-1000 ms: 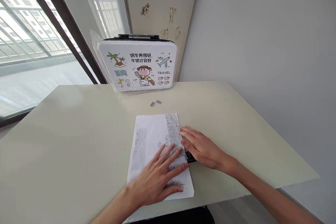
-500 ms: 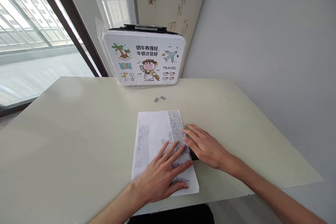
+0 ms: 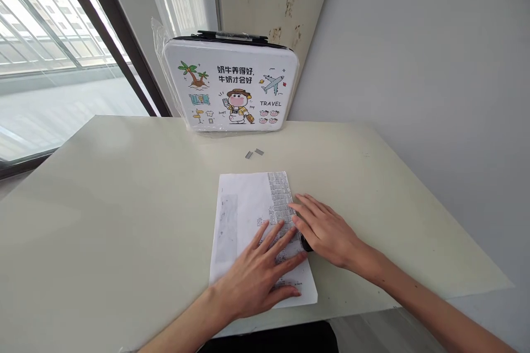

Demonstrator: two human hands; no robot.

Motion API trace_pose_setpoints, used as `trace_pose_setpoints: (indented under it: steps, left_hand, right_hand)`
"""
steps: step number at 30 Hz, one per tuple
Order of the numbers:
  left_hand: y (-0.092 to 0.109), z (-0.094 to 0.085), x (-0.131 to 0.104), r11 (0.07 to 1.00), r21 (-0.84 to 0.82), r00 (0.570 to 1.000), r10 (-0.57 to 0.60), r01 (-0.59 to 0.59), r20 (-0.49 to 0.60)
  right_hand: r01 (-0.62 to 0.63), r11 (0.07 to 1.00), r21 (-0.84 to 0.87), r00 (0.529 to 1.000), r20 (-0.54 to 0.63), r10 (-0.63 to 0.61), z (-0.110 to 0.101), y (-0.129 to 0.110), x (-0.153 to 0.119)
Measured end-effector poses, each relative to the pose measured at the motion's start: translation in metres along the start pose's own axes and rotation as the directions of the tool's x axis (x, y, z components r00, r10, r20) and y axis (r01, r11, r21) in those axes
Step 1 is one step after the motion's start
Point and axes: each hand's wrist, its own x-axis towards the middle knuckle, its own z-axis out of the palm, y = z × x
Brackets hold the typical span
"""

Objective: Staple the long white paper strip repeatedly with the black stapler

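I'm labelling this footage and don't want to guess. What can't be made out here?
All in the head view:
Black object: largely hidden by the right hand; its kind is unclear.
Paper: print partly covered by the left hand; the visible fine lines are too small to read.
Two grey pieces: too small to identify surely.
Dark shape: cut off by the bottom edge.

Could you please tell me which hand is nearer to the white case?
Right: the right hand, at the right edge of the paper, reaches farther toward the white case. The left hand lies spread on the paper, farther back.
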Motion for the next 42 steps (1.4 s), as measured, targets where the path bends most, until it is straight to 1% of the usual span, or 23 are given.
trace_pose_setpoints:
  steps: [6, 11, 14, 16, 18, 20, 22, 24, 26, 27, 29, 31, 33, 36, 39, 42]
  left_hand:
    - [0.0, 0.002, 0.0, 1.0, -0.003, 1.0, -0.003, 0.003, -0.019]
    - [0.0, 0.0, 0.001, 1.0, -0.004, 1.0, -0.002, 0.003, 0.002]
    - [-0.001, -0.001, 0.001, 1.0, -0.016, 1.0, 0.004, -0.004, -0.008]
    - [-0.002, -0.001, 0.0, 1.0, -0.028, 1.0, 0.006, -0.007, -0.023]
    - [-0.003, -0.002, -0.002, 0.999, -0.032, 1.0, 0.007, -0.008, -0.025]
    - [-0.003, -0.004, -0.006, 1.0, -0.028, 1.0, 0.008, -0.008, -0.014]
    - [-0.004, -0.009, -0.012, 1.0, -0.016, 1.0, 0.009, -0.009, 0.004]
    - [-0.008, -0.015, -0.021, 1.0, 0.006, 1.0, -0.002, 0.002, 0.015]
    - [-0.017, -0.022, -0.034, 0.999, 0.039, 0.999, -0.038, 0.037, 0.006]
    - [-0.023, -0.025, -0.041, 0.996, 0.057, 0.998, -0.067, 0.067, -0.009]
    - [-0.039, -0.032, -0.057, 0.986, 0.093, 0.99, -0.133, 0.136, -0.044]
    - [-0.055, -0.039, -0.075, 0.972, 0.124, 0.98, -0.191, 0.198, -0.06]
    - [-0.067, -0.045, -0.09, 0.961, 0.146, 0.972, -0.232, 0.236, -0.046]
    - [-0.075, -0.05, -0.104, 0.951, 0.168, 0.966, -0.257, 0.26, -0.037]
    - [-0.071, -0.05, -0.102, 0.945, 0.203, 0.966, -0.254, 0.256, -0.04]
    - [-0.061, -0.045, -0.085, 0.951, 0.228, 0.977, -0.212, 0.21, -0.017]
  right_hand:
    - [0.026, 0.993, -0.115, 0.997, -0.068, -0.034, 0.01, -0.003, 0.001]
    - [0.012, 0.983, -0.184, 0.993, -0.112, -0.033, 0.022, -0.011, 0.003]
    - [0.026, 0.985, -0.17, 0.991, -0.123, -0.047, 0.021, -0.012, 0.006]
    - [0.057, 0.994, -0.092, 0.993, -0.093, -0.066, 0.014, -0.009, 0.006]
    - [0.05, 0.997, 0.052, 0.997, -0.063, -0.047, 0.003, -0.001, 0.002]
    - [0.012, 0.98, 0.2, 0.998, -0.062, 0.001, -0.006, 0.009, -0.007]
    - [0.021, 0.961, 0.277, 0.997, -0.079, 0.001, -0.013, 0.02, -0.021]
    - [0.1, 0.958, 0.268, 0.994, -0.072, -0.083, -0.015, 0.033, -0.035]
    - [0.189, 0.955, 0.229, 0.981, -0.075, -0.177, -0.013, 0.047, -0.048]
    - [0.218, 0.952, 0.214, 0.975, -0.089, -0.203, -0.011, 0.054, -0.053]
    - [0.229, 0.95, 0.213, 0.97, -0.136, -0.203, -0.006, 0.069, -0.059]
    - [0.184, 0.954, 0.238, 0.971, -0.195, -0.139, -0.002, 0.085, -0.061]
    - [0.106, 0.958, 0.266, 0.969, -0.245, -0.039, -0.001, 0.1, -0.058]
    - [-0.032, 0.951, 0.307, 0.939, -0.317, 0.134, -0.004, 0.12, -0.045]
    - [-0.128, 0.913, 0.387, 0.893, -0.355, 0.276, -0.009, 0.134, -0.028]
    - [-0.164, 0.838, 0.521, 0.854, -0.351, 0.385, -0.014, 0.14, -0.014]
